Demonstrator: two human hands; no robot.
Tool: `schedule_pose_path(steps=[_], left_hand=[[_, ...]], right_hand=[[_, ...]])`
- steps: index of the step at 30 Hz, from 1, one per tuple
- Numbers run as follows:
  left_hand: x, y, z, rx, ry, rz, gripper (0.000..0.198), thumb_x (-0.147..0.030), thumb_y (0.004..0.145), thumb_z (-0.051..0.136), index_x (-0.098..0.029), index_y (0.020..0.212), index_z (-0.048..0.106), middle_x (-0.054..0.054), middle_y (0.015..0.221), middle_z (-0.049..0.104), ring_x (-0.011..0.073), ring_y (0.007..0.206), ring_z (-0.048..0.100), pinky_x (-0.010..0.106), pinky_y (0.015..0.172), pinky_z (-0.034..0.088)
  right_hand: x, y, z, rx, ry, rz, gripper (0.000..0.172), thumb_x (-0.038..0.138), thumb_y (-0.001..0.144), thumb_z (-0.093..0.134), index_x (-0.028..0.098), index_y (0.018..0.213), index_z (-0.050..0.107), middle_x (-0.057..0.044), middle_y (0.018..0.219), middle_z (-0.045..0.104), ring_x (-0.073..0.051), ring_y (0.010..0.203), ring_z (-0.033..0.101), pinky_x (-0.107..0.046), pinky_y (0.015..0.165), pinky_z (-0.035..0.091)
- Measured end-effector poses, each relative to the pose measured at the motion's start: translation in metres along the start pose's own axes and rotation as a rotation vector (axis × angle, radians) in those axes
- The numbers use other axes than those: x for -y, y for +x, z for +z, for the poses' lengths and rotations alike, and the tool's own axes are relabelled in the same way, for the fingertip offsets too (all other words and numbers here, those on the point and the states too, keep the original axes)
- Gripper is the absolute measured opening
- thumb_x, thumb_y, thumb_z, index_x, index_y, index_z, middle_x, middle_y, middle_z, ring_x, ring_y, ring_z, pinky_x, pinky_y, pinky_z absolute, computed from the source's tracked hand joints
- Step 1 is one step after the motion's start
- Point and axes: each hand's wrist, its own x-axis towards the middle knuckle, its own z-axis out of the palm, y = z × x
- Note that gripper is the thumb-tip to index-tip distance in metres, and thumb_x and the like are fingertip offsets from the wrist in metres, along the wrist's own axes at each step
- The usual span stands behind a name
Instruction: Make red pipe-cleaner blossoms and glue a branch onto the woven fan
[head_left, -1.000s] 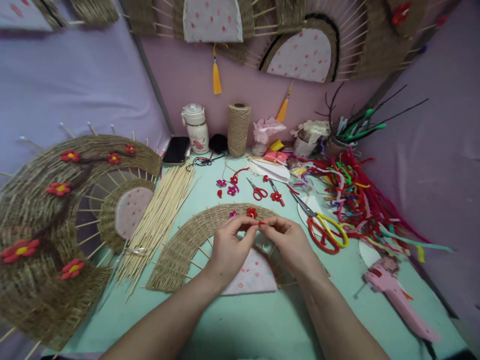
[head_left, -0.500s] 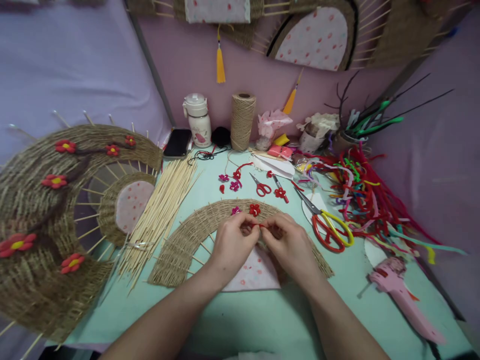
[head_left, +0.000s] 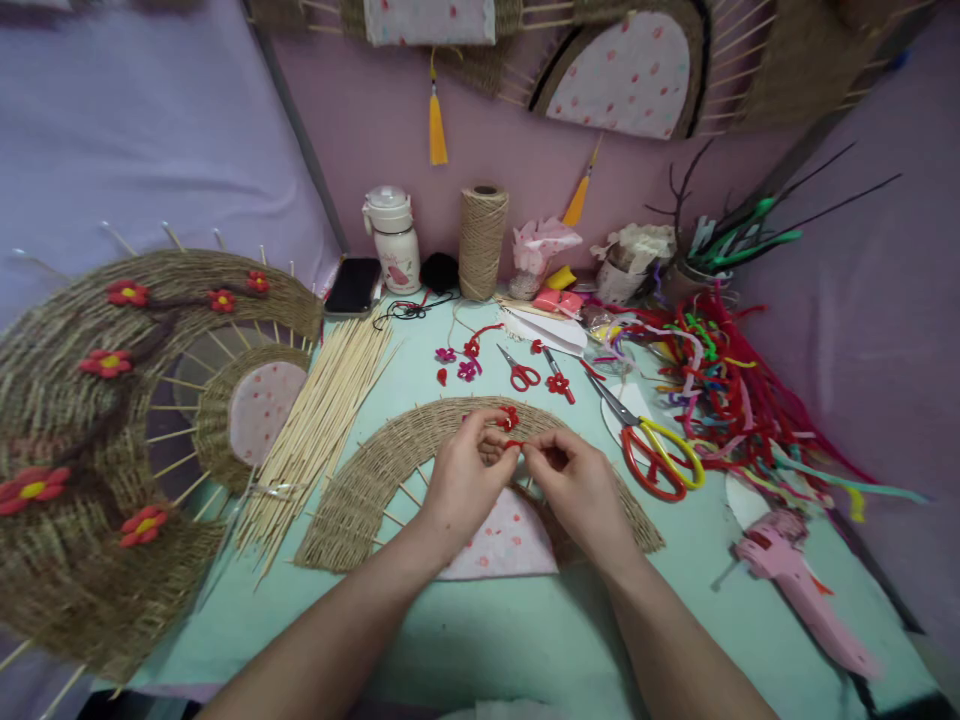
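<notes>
Between the fingertips of my left hand (head_left: pixel 472 480) and my right hand (head_left: pixel 574 490) is a short red pipe cleaner (head_left: pixel 515 443). Both hands pinch it, thumbs and forefingers almost meeting. Beneath them lies an arched fan panel woven from twine (head_left: pixel 360 485), with thin sticks and a pale dotted half-round centre (head_left: pixel 506 540). A red flower (head_left: pixel 509 416) sits on the woven band just beyond my fingers. Farther back on the table are small purple flowers (head_left: pixel 468 371), red-handled small scissors (head_left: pixel 519 372) and a red flower beside a pen-like tool (head_left: pixel 559 384).
Left: a bundle of thin sticks (head_left: pixel 322 430) and a large woven fan (head_left: pixel 82 430) with red flowers. Right: large scissors (head_left: pixel 652 455), a pink glue gun (head_left: pixel 802 595) and tangled pipe cleaners (head_left: pixel 727 385). Behind: a phone (head_left: pixel 352 286), a bottle (head_left: pixel 396 245) and a twine spool (head_left: pixel 482 245).
My left fingers have lifted and spread a little, now covering the purple flower on the woven band. More of the red pipe cleaner shows between my hands. The view has shifted slightly.
</notes>
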Motion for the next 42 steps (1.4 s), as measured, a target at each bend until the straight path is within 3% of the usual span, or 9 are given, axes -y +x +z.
schedule_pose_path(steps=[2, 6, 12, 16, 19, 22, 28, 35, 42], left_hand=[[0.0, 0.001, 0.004, -0.015, -0.19, -0.07, 0.041, -0.015, 0.071, 0.069, -0.018, 0.11, 0.058, 0.002, 0.084, 0.069, 0.0152, 0.077, 0.065, 0.03, 0.075, 0.053], [0.001, 0.0, 0.011, -0.017, -0.338, -0.17, 0.023, -0.016, 0.069, 0.072, -0.015, 0.09, 0.063, 0.005, 0.084, 0.069, 0.0147, 0.08, 0.065, 0.028, 0.076, 0.053], [0.003, -0.001, 0.009, -0.055, -0.36, -0.215, 0.017, -0.024, 0.073, 0.07, -0.015, 0.088, 0.07, 0.004, 0.08, 0.07, 0.0117, 0.07, 0.062, 0.021, 0.06, 0.049], [0.005, -0.001, 0.009, -0.06, -0.441, -0.23, 0.022, -0.024, 0.071, 0.073, -0.017, 0.093, 0.072, 0.004, 0.086, 0.072, 0.0122, 0.077, 0.064, 0.019, 0.062, 0.051], [0.006, 0.0, 0.01, -0.077, -0.496, -0.267, 0.018, -0.025, 0.069, 0.076, -0.016, 0.085, 0.072, 0.003, 0.08, 0.071, 0.0097, 0.071, 0.063, 0.018, 0.062, 0.051], [0.007, 0.003, 0.008, -0.07, -0.579, -0.322, 0.019, -0.025, 0.066, 0.078, -0.014, 0.079, 0.071, 0.003, 0.076, 0.071, 0.0091, 0.066, 0.063, 0.018, 0.06, 0.051], [0.008, 0.006, 0.004, 0.022, -0.578, -0.404, 0.018, -0.019, 0.062, 0.08, -0.011, 0.075, 0.069, 0.004, 0.066, 0.07, 0.0107, 0.06, 0.065, 0.02, 0.059, 0.052], [0.009, 0.005, 0.006, 0.051, -0.603, -0.409, 0.016, -0.018, 0.065, 0.078, -0.011, 0.077, 0.069, 0.004, 0.069, 0.07, 0.01, 0.063, 0.066, 0.02, 0.064, 0.053], [0.008, 0.003, 0.008, 0.053, -0.615, -0.358, 0.016, -0.015, 0.063, 0.077, -0.013, 0.074, 0.065, 0.001, 0.066, 0.067, 0.008, 0.061, 0.063, 0.018, 0.06, 0.049]], right_hand=[[-0.002, 0.002, 0.001, -0.046, 0.183, 0.143, 0.015, 0.031, 0.076, 0.061, 0.017, 0.071, 0.064, -0.001, 0.064, 0.061, -0.015, 0.06, 0.052, -0.027, 0.058, 0.04], [-0.003, 0.003, 0.005, -0.096, 0.399, 0.221, 0.016, 0.033, 0.072, 0.066, 0.017, 0.069, 0.063, 0.001, 0.064, 0.061, -0.014, 0.062, 0.053, -0.025, 0.059, 0.041], [0.004, -0.001, 0.005, -0.029, 0.449, 0.224, 0.019, 0.036, 0.072, 0.068, 0.017, 0.068, 0.066, 0.001, 0.064, 0.061, -0.012, 0.059, 0.05, -0.024, 0.057, 0.038], [0.005, -0.002, 0.004, 0.012, 0.468, 0.246, 0.022, 0.038, 0.071, 0.07, 0.017, 0.067, 0.066, 0.001, 0.06, 0.06, -0.011, 0.054, 0.047, -0.025, 0.054, 0.037], [0.003, -0.002, 0.002, 0.073, 0.475, 0.261, 0.024, 0.04, 0.072, 0.069, 0.017, 0.066, 0.064, 0.003, 0.057, 0.057, -0.01, 0.052, 0.045, -0.024, 0.052, 0.035], [0.0, 0.0, -0.003, 0.155, 0.389, 0.227, 0.028, 0.042, 0.076, 0.067, 0.017, 0.065, 0.064, 0.002, 0.057, 0.057, -0.011, 0.053, 0.047, -0.024, 0.053, 0.036], [-0.009, 0.004, -0.008, 0.057, 0.336, 0.037, 0.025, 0.04, 0.079, 0.068, 0.019, 0.092, 0.07, -0.005, 0.091, 0.072, -0.018, 0.079, 0.063, -0.03, 0.074, 0.049], [-0.013, 0.003, -0.005, 0.057, 0.257, 0.046, 0.019, 0.038, 0.08, 0.066, 0.019, 0.079, 0.067, -0.004, 0.077, 0.069, -0.017, 0.068, 0.061, -0.029, 0.065, 0.048], [-0.01, 0.002, -0.003, 0.016, 0.195, -0.043, 0.015, 0.033, 0.08, 0.065, 0.019, 0.078, 0.069, -0.005, 0.078, 0.069, -0.017, 0.07, 0.062, -0.029, 0.067, 0.048]])
